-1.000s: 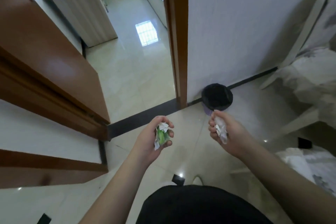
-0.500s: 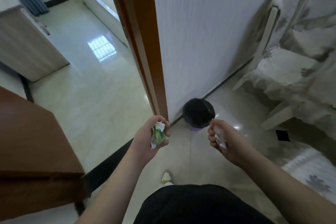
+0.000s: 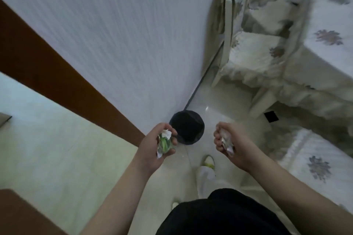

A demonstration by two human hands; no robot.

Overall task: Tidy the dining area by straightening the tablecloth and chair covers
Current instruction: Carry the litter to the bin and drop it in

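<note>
The waste bin (image 3: 188, 127) stands on the floor against the wall (image 3: 118, 30), ahead of and between both hands. The covered chair (image 3: 254, 51) sits right of it, tucked beside the clothed table (image 3: 332, 30).

Your left hand (image 3: 152, 149) grips a crumpled green-and-white wrapper (image 3: 164, 142); your right hand (image 3: 232, 144) grips crumpled white paper (image 3: 227, 142). A black bin (image 3: 188, 127) stands against the wall (image 3: 118, 30), beyond both hands.
</note>
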